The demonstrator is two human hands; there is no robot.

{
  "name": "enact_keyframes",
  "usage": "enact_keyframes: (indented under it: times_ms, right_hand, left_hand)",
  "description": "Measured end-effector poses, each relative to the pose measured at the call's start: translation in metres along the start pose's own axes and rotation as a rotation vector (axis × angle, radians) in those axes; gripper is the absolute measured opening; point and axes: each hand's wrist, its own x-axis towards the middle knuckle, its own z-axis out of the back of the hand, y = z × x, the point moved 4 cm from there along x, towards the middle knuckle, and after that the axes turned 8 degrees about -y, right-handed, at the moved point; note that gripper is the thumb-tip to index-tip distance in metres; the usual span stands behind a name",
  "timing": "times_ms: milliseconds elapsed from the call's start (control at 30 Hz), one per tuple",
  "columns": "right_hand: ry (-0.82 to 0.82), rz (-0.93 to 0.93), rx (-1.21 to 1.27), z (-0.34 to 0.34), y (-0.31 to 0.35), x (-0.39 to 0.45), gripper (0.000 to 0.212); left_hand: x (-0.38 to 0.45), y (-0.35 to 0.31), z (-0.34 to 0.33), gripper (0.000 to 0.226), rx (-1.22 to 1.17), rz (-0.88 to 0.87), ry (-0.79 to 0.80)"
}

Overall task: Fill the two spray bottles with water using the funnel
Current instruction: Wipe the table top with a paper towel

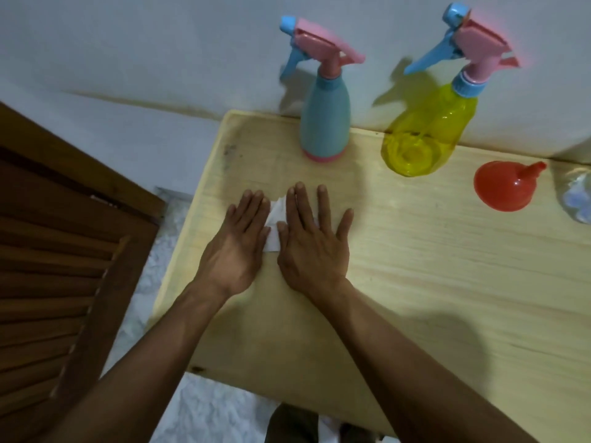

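Two spray bottles stand at the back of the pale wooden table (415,282), both with pink-and-blue trigger heads on. The blue bottle (324,123) is on the left and the clear yellow bottle (428,135) on the right. A red funnel (502,187) lies on its side to the right of the yellow bottle. My left hand (238,241) and my right hand (311,238) lie flat, palms down, side by side in front of the blue bottle. A white paper tissue (275,223) shows between and under them.
A clear plastic water bottle (577,196) is cut off at the right edge, beside the funnel. A white wall runs behind the table. A brown slatted wooden door (64,266) stands to the left, with pale floor between it and the table.
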Motion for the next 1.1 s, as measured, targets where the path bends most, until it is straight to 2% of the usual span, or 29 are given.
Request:
enact_keyframes:
  times_ms: [200,367,500,733,1100]
  right_hand:
    - [0.078,0.234,-0.035,0.003,-0.013,-0.012,0.058]
    - [0.096,0.330,-0.058,0.018,-0.047,-0.025,0.057]
    - [0.092,0.335,-0.065,0.032,-0.083,-0.043,0.057]
    - [0.107,0.289,-0.045,0.055,-0.134,-0.075,0.057]
    - [0.044,0.099,-0.059,0.081,-0.219,-0.139,0.055]
  left_hand:
    - [-0.034,-0.034,-0.007,0.060,0.011,0.214,-0.026]
    - [-0.046,-0.081,-0.027,0.060,0.084,0.366,-0.038]
    - [-0.053,-0.130,-0.040,0.056,0.136,0.334,-0.100]
    - [-0.060,-0.195,-0.057,0.054,0.115,0.375,-0.095]
    - [-0.061,-0.272,-0.084,0.053,0.063,0.243,-0.113]
